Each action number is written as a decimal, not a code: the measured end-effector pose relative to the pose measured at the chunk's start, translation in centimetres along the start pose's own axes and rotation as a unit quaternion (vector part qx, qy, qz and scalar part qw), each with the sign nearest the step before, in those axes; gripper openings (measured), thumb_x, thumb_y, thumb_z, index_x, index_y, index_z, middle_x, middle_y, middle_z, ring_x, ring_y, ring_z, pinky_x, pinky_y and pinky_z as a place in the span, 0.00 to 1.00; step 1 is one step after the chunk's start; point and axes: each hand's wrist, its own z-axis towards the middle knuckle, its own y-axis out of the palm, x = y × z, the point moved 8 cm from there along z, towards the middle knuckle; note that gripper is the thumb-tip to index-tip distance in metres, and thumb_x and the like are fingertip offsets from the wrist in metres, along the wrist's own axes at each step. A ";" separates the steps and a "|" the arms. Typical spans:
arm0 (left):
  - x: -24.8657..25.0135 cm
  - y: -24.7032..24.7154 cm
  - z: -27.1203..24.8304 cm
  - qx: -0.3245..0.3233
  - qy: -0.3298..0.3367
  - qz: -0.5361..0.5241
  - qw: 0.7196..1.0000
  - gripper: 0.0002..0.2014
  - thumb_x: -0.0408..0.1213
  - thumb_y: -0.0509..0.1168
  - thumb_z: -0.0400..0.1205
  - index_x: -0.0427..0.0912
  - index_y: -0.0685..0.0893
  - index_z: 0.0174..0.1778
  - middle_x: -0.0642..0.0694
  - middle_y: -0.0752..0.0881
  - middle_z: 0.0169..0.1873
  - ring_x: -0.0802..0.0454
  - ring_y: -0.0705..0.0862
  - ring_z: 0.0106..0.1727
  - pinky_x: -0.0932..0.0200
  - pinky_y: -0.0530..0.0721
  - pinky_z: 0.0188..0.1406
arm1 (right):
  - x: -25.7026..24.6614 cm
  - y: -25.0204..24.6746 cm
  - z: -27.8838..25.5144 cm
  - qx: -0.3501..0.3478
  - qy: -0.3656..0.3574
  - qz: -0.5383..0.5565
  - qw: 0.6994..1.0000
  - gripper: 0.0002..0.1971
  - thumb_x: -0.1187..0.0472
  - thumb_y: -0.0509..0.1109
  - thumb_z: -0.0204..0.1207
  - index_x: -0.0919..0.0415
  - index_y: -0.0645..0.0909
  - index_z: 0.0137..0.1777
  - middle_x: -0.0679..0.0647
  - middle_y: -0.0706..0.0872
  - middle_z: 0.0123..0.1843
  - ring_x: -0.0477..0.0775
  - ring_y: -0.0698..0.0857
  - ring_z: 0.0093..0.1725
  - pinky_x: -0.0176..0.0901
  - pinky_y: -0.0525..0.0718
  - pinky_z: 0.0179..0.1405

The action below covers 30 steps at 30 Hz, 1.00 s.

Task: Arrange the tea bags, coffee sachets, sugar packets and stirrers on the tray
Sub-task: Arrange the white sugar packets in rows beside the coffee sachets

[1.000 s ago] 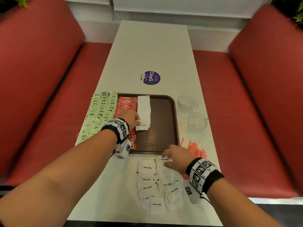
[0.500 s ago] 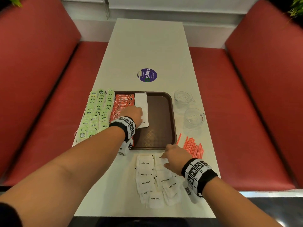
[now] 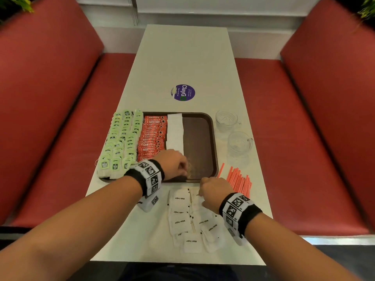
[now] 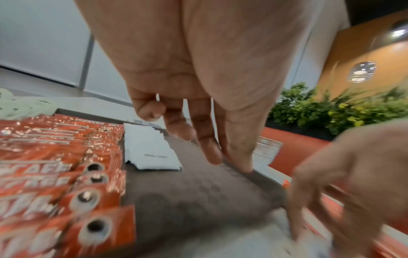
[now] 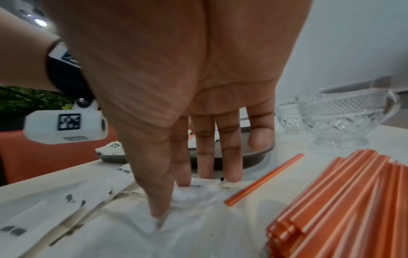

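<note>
A brown tray [image 3: 198, 142] holds green tea bags [image 3: 121, 138] at its left, red coffee sachets [image 3: 153, 136] beside them, then a column of white sugar packets [image 3: 175, 132]. My left hand [image 3: 183, 169] hovers over the tray's bare near part, its fingers [image 4: 207, 150] hanging loosely and holding nothing. Loose sugar packets [image 3: 182, 220] lie on the table in front of the tray. My right hand [image 3: 203, 191] is on the far end of that pile, its thumb and fingers [image 5: 159, 209] pinching a crumpled packet [image 5: 198, 192]. Orange stirrers [image 3: 238, 181] lie to its right.
Two empty cut-glass cups [image 3: 226, 120] [image 3: 239, 141] stand right of the tray. A purple round sticker [image 3: 183, 92] is on the white table beyond it. Red bench seats [image 3: 71, 118] flank both sides. One stirrer [image 5: 264, 176] lies apart, near my right fingers.
My left hand has drawn back from the sugar column in the tray to the tray's near edge. My right hand stays on the loose packets, fingers closing on one.
</note>
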 end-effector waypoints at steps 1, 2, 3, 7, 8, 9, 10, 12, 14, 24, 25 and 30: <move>0.4 0.8 -0.9 -0.020 0.016 -0.004 1.000 0.07 0.51 0.72 0.79 0.55 0.89 0.49 0.62 0.84 0.43 0.60 0.83 0.47 0.58 0.83 0.53 | -0.1 0.0 0.0 -0.003 0.002 -0.002 1.000 0.15 0.56 0.71 0.81 0.58 0.85 0.66 0.55 0.83 0.62 0.59 0.83 0.59 0.52 0.82 0.58; 0.7 1.8 -1.7 -0.038 0.030 -0.002 0.999 0.08 0.52 0.73 0.79 0.55 0.89 0.50 0.61 0.85 0.43 0.60 0.83 0.47 0.59 0.83 0.52 | -0.1 0.0 0.0 -0.006 0.001 -0.006 1.000 0.14 0.56 0.71 0.81 0.58 0.85 0.64 0.55 0.84 0.61 0.59 0.84 0.59 0.52 0.83 0.58; 0.8 2.7 -2.4 -0.051 0.038 0.008 0.998 0.10 0.53 0.73 0.78 0.55 0.88 0.52 0.61 0.84 0.45 0.60 0.82 0.47 0.59 0.82 0.52 | -0.3 0.0 0.1 -0.009 -0.003 -0.014 1.000 0.13 0.55 0.71 0.81 0.58 0.85 0.63 0.55 0.86 0.60 0.59 0.85 0.57 0.52 0.83 0.57; 1.2 5.2 -3.9 -0.057 0.046 0.053 0.996 0.19 0.57 0.73 0.76 0.54 0.85 0.60 0.55 0.84 0.53 0.54 0.80 0.53 0.52 0.81 0.56 | -0.9 -0.4 0.5 0.000 -0.031 -0.012 0.999 0.17 0.58 0.73 0.80 0.57 0.80 0.67 0.55 0.85 0.59 0.60 0.85 0.57 0.53 0.83 0.56; 1.4 5.4 -4.1 -0.053 0.041 0.053 0.996 0.20 0.57 0.74 0.76 0.54 0.84 0.60 0.54 0.84 0.53 0.52 0.80 0.54 0.52 0.80 0.57 | -1.0 -0.6 0.5 0.007 -0.035 0.001 0.999 0.19 0.59 0.73 0.80 0.57 0.77 0.70 0.56 0.84 0.61 0.60 0.85 0.58 0.54 0.82 0.57; 1.4 5.6 -4.2 -0.050 0.034 0.055 0.997 0.20 0.55 0.74 0.77 0.53 0.83 0.61 0.54 0.84 0.54 0.52 0.80 0.55 0.51 0.80 0.58 | -1.1 -0.7 0.6 0.013 -0.040 0.010 0.999 0.22 0.60 0.74 0.79 0.57 0.75 0.72 0.56 0.83 0.62 0.60 0.85 0.59 0.54 0.82 0.58; 1.6 5.7 -4.4 -0.046 0.027 0.058 0.997 0.20 0.54 0.74 0.77 0.53 0.83 0.63 0.53 0.84 0.54 0.51 0.80 0.55 0.51 0.80 0.58 | -1.1 -0.8 0.6 0.019 -0.045 0.013 0.999 0.24 0.61 0.74 0.78 0.56 0.74 0.73 0.56 0.82 0.63 0.60 0.85 0.60 0.55 0.82 0.58; 1.8 5.7 -4.4 -0.041 0.014 0.058 0.997 0.21 0.52 0.74 0.78 0.53 0.82 0.65 0.53 0.85 0.53 0.51 0.81 0.55 0.51 0.80 0.57 | -1.1 -0.8 0.5 0.018 -0.049 0.013 0.999 0.25 0.60 0.75 0.78 0.55 0.74 0.74 0.56 0.81 0.63 0.60 0.85 0.60 0.55 0.84 0.57; 2.0 5.7 -4.5 -0.046 0.008 0.058 0.997 0.19 0.50 0.73 0.79 0.53 0.82 0.65 0.53 0.84 0.52 0.50 0.81 0.54 0.52 0.79 0.56 | -1.1 -0.6 0.4 0.003 -0.054 0.007 0.998 0.23 0.58 0.75 0.78 0.55 0.77 0.72 0.56 0.82 0.61 0.60 0.85 0.59 0.54 0.86 0.56; 0.7 1.5 -5.6 0.066 -0.044 -0.066 0.995 0.03 0.38 0.69 0.79 0.49 0.83 0.47 0.56 0.83 0.43 0.54 0.81 0.45 0.62 0.76 0.43 | 1.5 -2.3 -0.9 0.025 -0.042 0.153 0.987 0.10 0.56 0.72 0.82 0.56 0.79 0.60 0.56 0.84 0.55 0.56 0.82 0.51 0.45 0.79 0.47; 0.4 1.0 -5.8 0.088 -0.058 -0.092 0.990 0.05 0.37 0.69 0.79 0.50 0.83 0.48 0.56 0.83 0.42 0.54 0.81 0.45 0.63 0.75 0.41 | 1.7 -2.7 -1.0 0.037 -0.044 0.167 0.984 0.08 0.56 0.70 0.83 0.55 0.77 0.57 0.55 0.83 0.52 0.55 0.82 0.50 0.45 0.80 0.47; 0.0 -0.1 -6.7 0.155 -0.069 -0.199 0.965 0.10 0.36 0.72 0.79 0.51 0.85 0.55 0.57 0.86 0.46 0.59 0.83 0.45 0.66 0.77 0.41 | 2.3 -3.4 -1.2 0.078 -0.054 0.284 0.954 0.05 0.66 0.59 0.85 0.55 0.66 0.53 0.56 0.85 0.47 0.55 0.84 0.42 0.51 0.86 0.42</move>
